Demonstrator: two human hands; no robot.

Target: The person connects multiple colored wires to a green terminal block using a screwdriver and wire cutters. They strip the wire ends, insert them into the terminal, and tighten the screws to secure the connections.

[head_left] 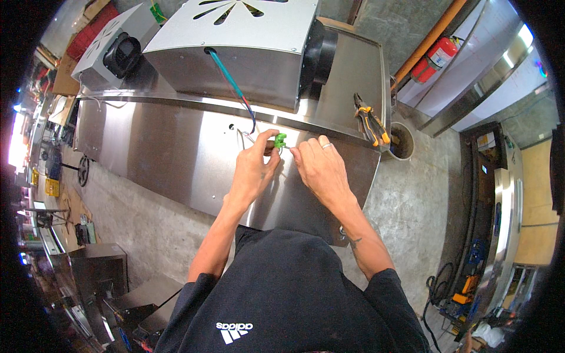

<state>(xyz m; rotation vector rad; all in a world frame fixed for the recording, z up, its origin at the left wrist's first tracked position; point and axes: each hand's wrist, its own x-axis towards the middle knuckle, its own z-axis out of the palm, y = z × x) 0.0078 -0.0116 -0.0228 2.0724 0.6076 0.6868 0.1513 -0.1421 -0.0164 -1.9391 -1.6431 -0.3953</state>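
My left hand (254, 170) pinches a small green plastic connector (281, 140) between thumb and fingertips, above a shiny steel panel (159, 141). Close to its right side, my right hand (322, 170) is closed in a pinch. Something thin and dark shows at those right fingertips, too small to name. Out of a hole in the metal housing (235, 73) comes a teal sleeve (225, 72) with red and blue wires, running down towards my left hand. Pale wires (240, 136) rise from a hole in the panel beside my left fingers. Where the wires end at the connector is hidden.
Black-and-orange pliers (369, 122) lie on the steel top at the right. A second grey housing with a black round outlet (122, 54) stands at the far left. Beyond the right edge are a bucket (402, 143) and a red fire extinguisher (435, 59).
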